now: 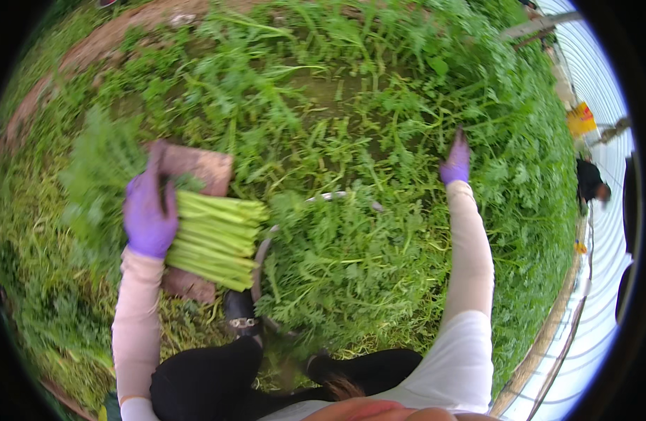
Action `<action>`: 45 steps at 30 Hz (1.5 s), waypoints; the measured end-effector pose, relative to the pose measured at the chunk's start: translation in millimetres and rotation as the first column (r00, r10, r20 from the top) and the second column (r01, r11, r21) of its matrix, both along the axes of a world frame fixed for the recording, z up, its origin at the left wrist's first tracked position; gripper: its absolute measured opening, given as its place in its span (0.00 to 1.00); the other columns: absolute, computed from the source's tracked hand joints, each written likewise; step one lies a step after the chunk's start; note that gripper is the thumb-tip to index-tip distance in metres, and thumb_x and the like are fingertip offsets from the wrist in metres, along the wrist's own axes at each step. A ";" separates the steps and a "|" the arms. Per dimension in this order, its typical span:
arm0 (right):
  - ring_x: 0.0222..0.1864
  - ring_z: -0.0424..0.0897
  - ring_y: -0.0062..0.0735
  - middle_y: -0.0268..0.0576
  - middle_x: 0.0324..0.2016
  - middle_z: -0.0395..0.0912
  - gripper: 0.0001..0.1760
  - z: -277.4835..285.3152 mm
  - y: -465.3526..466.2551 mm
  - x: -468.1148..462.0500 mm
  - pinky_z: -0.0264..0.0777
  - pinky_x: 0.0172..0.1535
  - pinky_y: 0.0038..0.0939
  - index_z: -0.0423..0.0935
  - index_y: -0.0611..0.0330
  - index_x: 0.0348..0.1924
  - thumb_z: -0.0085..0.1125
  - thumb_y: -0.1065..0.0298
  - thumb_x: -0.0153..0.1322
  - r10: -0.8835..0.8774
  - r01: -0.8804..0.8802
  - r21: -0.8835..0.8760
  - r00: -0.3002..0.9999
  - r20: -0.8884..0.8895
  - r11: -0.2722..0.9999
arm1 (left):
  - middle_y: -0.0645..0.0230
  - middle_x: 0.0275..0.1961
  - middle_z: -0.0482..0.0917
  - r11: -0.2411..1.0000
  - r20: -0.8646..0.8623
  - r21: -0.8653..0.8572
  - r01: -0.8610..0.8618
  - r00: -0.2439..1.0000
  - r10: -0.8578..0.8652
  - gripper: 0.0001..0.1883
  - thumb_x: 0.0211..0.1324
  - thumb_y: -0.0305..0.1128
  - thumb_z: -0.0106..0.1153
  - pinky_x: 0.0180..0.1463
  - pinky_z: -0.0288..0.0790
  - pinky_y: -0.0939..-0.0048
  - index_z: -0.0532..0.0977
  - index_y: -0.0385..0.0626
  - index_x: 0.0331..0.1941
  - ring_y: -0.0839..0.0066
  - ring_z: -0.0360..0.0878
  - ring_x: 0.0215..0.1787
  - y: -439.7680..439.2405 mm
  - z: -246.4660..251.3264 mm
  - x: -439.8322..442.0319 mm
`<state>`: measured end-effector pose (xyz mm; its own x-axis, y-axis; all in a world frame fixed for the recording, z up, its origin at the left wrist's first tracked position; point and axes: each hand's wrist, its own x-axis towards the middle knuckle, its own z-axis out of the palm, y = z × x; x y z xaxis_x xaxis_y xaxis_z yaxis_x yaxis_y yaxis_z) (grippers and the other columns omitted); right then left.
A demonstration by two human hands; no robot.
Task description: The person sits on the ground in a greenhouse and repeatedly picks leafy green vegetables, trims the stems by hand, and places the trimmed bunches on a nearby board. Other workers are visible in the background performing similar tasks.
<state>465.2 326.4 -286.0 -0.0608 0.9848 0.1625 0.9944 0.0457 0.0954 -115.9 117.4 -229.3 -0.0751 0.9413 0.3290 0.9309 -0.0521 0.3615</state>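
My left hand [150, 216], in a soiled purple glove, grips a bundle of leafy greens [217, 237] near its leaves. The pale green stalks point right, their ends roughly level; the feathery leaves fan out to the left and look blurred. Under the bundle lies a reddish-brown slab [199, 166], partly covered. Out to the right, my right hand [456, 160], also gloved in purple, reaches in among the standing green plants [517, 173]. Its fingertips are dark and blurred, and whether they hold a stem cannot be made out.
Between my arms, loose greens [344, 258] overlap a curved grey rim [260, 260]. A black shoe [241, 313] with a metal-trimmed strap is beside it. Another person [591, 179] is at the far right, near a yellow bag [580, 119] and the ribbed plastic greenhouse wall [602, 263].
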 end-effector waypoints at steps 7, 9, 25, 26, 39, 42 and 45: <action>0.75 0.48 0.52 0.52 0.75 0.44 0.65 -21.0 93.0 -56.4 0.42 0.76 0.43 0.37 0.58 0.76 0.76 0.68 0.57 0.099 -0.098 -0.019 0.991 0.089 0.995 | 0.62 0.65 0.74 1.000 -0.137 -0.024 -0.003 0.991 -0.001 0.27 0.64 0.25 0.46 0.56 0.69 0.67 0.63 0.42 0.69 0.65 0.78 0.46 1.8 -2.7 0.8; 0.76 0.45 0.51 0.48 0.76 0.40 0.59 -19.7 111.3 -88.0 0.39 0.77 0.43 0.42 0.53 0.76 0.72 0.70 0.60 0.084 -0.096 -0.085 0.988 -0.129 0.992 | 0.61 0.65 0.74 0.999 -0.134 -0.050 -0.008 0.991 0.001 0.28 0.63 0.24 0.46 0.55 0.69 0.67 0.64 0.42 0.68 0.64 0.77 0.46 2.7 -2.8 1.3; 0.47 0.80 0.63 0.61 0.45 0.81 0.27 -121.9 122.9 -21.4 0.72 0.52 0.47 0.73 0.68 0.55 0.59 0.54 0.72 -0.294 0.325 -0.080 0.689 -0.663 0.942 | 0.61 0.56 0.79 0.999 -0.105 -0.021 0.033 0.994 -0.035 0.27 0.61 0.22 0.47 0.52 0.69 0.65 0.66 0.40 0.67 0.64 0.76 0.42 15.3 2.0 5.9; 0.43 0.80 0.57 0.57 0.43 0.82 0.26 -106.2 115.9 -7.2 0.73 0.48 0.46 0.75 0.67 0.54 0.59 0.53 0.72 -0.362 0.396 -0.141 0.566 -0.740 0.907 | 0.62 0.56 0.79 0.999 -0.108 -0.023 0.032 0.994 -0.034 0.27 0.62 0.22 0.47 0.52 0.69 0.65 0.66 0.41 0.67 0.64 0.76 0.42 11.4 2.4 5.2; 0.33 0.81 0.31 0.44 0.35 0.81 0.25 237.4 -165.9 -80.2 0.81 0.35 0.31 0.74 0.64 0.53 0.62 0.54 0.72 -0.550 -0.470 -0.420 -0.181 -0.815 0.777 | 0.61 0.62 0.76 0.858 0.525 0.279 0.432 0.679 -0.513 0.21 0.60 0.23 0.54 0.69 0.62 0.64 0.73 0.43 0.59 0.64 0.71 0.64 -30.5 148.6 93.8; 0.46 0.83 0.35 0.52 0.50 0.80 0.31 269.2 -213.6 -125.4 0.84 0.40 0.32 0.69 0.64 0.60 0.64 0.54 0.71 -0.514 -0.645 -0.315 -0.142 -0.846 0.697 | 0.58 0.65 0.73 0.728 0.734 0.175 0.663 0.405 -0.545 0.28 0.61 0.33 0.58 0.72 0.58 0.65 0.68 0.40 0.65 0.65 0.68 0.68 -33.5 200.8 156.1; 0.48 0.81 0.36 0.47 0.53 0.78 0.27 291.4 -263.3 -149.2 0.81 0.44 0.37 0.65 0.62 0.65 0.57 0.64 0.75 -0.519 -0.693 -0.319 -0.093 -0.850 0.647 | 0.60 0.64 0.73 0.427 0.923 -0.247 0.870 0.346 -0.169 0.30 0.64 0.42 0.59 0.67 0.63 0.70 0.66 0.41 0.66 0.67 0.71 0.64 -38.8 258.6 197.7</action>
<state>316.0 63.0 5.4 -0.5607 0.7593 -0.3304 -0.0557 -0.4327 -0.8998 81.8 78.6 29.3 0.6768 0.7070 -0.2050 0.1491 0.1411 0.9787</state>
